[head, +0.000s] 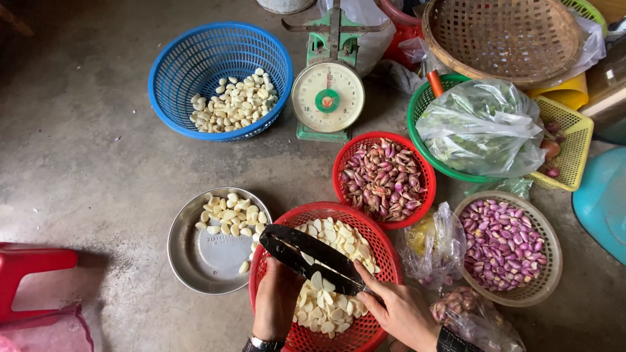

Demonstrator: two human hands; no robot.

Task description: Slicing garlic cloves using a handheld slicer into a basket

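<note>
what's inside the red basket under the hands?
The red basket holds peeled, sliced garlic cloves. A black slicer lies across the rim, the left hand and right hand on it. Whatever lies beneath the slicer and hands is covered.

I look down on a bare grey concrete floor [91,156] on which a blue basket [176,65] of peeled garlic and a green dial scale [328,96] stand toward its far side. Nearer me sit a steel pan [186,257], a red basket [375,329] of garlic slices and a smaller red basket [339,171] of shallots. Rightward rest a green basket [417,107], a woven shallot basket [544,287] and plastic bags [438,251]; a red stool [26,270] stands at the left.
</note>
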